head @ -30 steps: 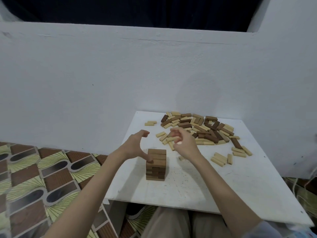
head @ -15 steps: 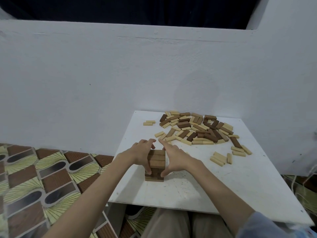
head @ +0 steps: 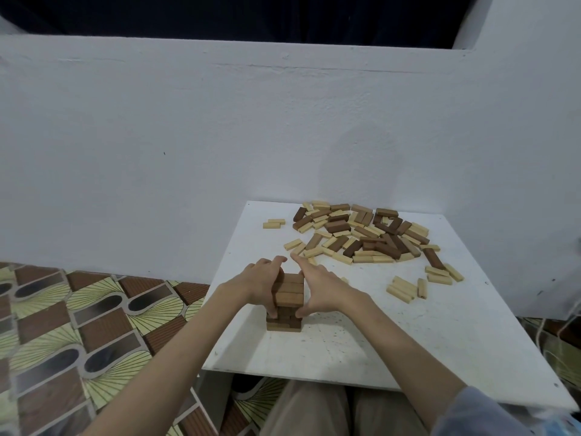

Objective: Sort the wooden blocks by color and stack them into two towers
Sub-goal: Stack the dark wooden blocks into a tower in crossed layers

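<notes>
I see my left hand [head: 256, 286] pressed flat against the left side of the short brown wooden block tower [head: 287, 302] near the front of the white square tabletop [head: 393, 338], fingers extended along it. My right hand [head: 320, 286] presses its right side likewise, thumb low. Behind and right of the tower lies the loose pile of dark and pale wooden blocks [head: 361, 236].
</notes>
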Demonstrator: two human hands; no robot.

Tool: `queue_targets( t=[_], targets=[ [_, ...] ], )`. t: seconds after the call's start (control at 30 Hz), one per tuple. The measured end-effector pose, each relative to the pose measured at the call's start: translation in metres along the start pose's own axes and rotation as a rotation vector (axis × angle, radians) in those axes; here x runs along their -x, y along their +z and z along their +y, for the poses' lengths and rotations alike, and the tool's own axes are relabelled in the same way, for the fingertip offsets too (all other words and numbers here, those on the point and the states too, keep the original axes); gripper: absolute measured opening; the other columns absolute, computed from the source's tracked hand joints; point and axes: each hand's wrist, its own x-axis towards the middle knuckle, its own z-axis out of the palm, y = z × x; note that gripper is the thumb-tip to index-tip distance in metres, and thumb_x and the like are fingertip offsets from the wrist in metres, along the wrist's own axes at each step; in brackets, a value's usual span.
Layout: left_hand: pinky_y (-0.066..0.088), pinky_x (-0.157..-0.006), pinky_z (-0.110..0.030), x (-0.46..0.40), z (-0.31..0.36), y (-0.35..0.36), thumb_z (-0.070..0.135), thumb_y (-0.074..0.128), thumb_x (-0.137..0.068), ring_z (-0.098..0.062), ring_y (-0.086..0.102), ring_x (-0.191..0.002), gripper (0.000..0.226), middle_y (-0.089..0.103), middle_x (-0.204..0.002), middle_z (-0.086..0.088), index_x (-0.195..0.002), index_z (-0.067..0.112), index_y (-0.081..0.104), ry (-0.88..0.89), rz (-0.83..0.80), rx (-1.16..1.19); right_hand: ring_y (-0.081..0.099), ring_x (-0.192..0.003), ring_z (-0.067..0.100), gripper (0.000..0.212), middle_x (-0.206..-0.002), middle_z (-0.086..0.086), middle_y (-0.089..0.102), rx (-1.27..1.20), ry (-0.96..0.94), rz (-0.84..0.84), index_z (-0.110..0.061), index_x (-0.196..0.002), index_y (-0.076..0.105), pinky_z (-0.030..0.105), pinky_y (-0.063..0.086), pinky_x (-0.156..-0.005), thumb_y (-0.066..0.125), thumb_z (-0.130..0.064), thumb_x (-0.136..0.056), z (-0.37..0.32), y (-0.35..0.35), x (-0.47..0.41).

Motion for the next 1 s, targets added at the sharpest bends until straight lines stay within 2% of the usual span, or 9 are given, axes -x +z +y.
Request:
queue_targets(
  t=[0.1,0.23,0.3,0.37,0.43,0.53,0.73,0.83,1.0],
  targets=[
    [0.033,-0.108,-0.041,-0.001,-0.002,0.000,0.029,0.088,-0.056,-0.027,0.032,-0.131,0.118,0.039,-0.139,-0.004,-0.145,0.023,0.010,0.008,0.002,-0.001,0.031,-0.136,0.030,0.121,-0.153,0.007,0.029,0.004,0.003,-0.004,-0.028,-0.153,-0.003,0.045,0.036,-0.106,0.085,-0.025,-0.070,0.001,-0.001,0.000],
    [0.022,-0.113,-0.039,0.005,0.005,-0.009,0.043,0.086,-0.058,-0.020,0.021,-0.137,0.119,0.034,-0.146,0.002,-0.148,0.022,0.009,0.053,0.014,0.046,0.029,-0.136,0.030,0.128,-0.150,0.006,0.031,-0.027,0.014,-0.005,-0.035,-0.151,-0.003,0.049,0.034,-0.108,0.089,-0.035,-0.062,0.007,-0.007,0.000],
    [0.024,-0.113,-0.041,0.008,0.013,-0.018,0.050,0.080,-0.064,-0.020,0.022,-0.137,0.111,0.034,-0.146,0.002,-0.148,0.023,0.013,0.045,0.033,0.137,0.030,-0.137,0.027,0.126,-0.148,0.005,0.035,-0.070,0.016,0.016,-0.033,-0.152,0.000,0.045,0.035,-0.108,0.089,-0.037,-0.061,0.014,-0.016,0.003],
    [0.031,-0.110,-0.041,0.009,0.020,-0.025,0.053,0.072,-0.072,-0.020,0.029,-0.134,0.094,0.038,-0.143,0.001,-0.145,0.024,0.021,0.041,0.075,0.246,0.033,-0.136,0.023,0.117,-0.147,0.005,0.037,-0.117,0.017,0.061,-0.026,-0.153,0.010,0.037,0.037,-0.105,0.087,-0.035,-0.065,0.023,-0.028,0.009],
    [0.035,-0.106,-0.038,0.007,0.028,-0.028,0.050,0.067,-0.079,-0.019,0.037,-0.129,0.077,0.044,-0.139,0.000,-0.141,0.022,0.032,0.050,0.156,0.306,0.039,-0.131,0.020,0.098,-0.144,0.004,0.040,-0.179,0.032,0.119,-0.024,-0.150,0.023,0.030,0.039,-0.097,0.083,-0.030,-0.072,0.033,-0.037,0.018],
    [0.039,-0.100,-0.032,0.000,0.043,-0.023,0.040,0.062,-0.086,-0.017,0.046,-0.121,0.053,0.052,-0.132,0.000,-0.131,0.019,0.045,0.072,0.311,0.271,0.045,-0.123,0.016,0.071,-0.138,0.002,0.046,-0.215,0.072,0.229,-0.022,-0.142,0.039,0.028,0.039,-0.096,0.075,-0.027,-0.081,0.054,-0.043,0.029],
    [0.040,-0.097,-0.030,-0.021,0.092,0.005,0.030,0.057,-0.091,-0.018,0.049,-0.115,0.037,0.058,-0.121,0.000,-0.125,0.015,0.054,0.175,0.508,0.283,0.049,-0.101,0.007,0.044,-0.121,-0.003,0.056,-0.221,0.137,0.391,-0.020,-0.127,0.056,0.025,0.042,-0.091,0.070,-0.022,-0.085,0.100,-0.037,0.047],
    [0.042,-0.096,-0.029,-0.037,0.115,0.025,0.026,0.056,-0.092,-0.016,0.050,-0.114,0.028,0.059,-0.119,0.000,-0.118,0.015,0.059,0.172,0.519,0.337,0.048,-0.096,0.006,0.037,-0.112,-0.005,0.057,-0.222,0.201,0.433,-0.020,-0.123,0.060,0.020,0.041,-0.086,0.068,-0.020,-0.087,0.123,-0.030,0.053],
    [0.043,-0.095,-0.030,-0.077,0.131,0.045,0.022,0.054,-0.092,-0.018,0.052,-0.111,0.025,0.060,-0.119,-0.003,-0.114,0.013,0.061,0.090,0.434,0.334,0.050,-0.095,0.007,0.031,-0.113,-0.002,0.061,-0.250,0.244,0.446,-0.018,-0.118,0.063,0.020,0.042,-0.085,0.066,-0.019,-0.087,0.158,-0.030,0.044]
  ],
)
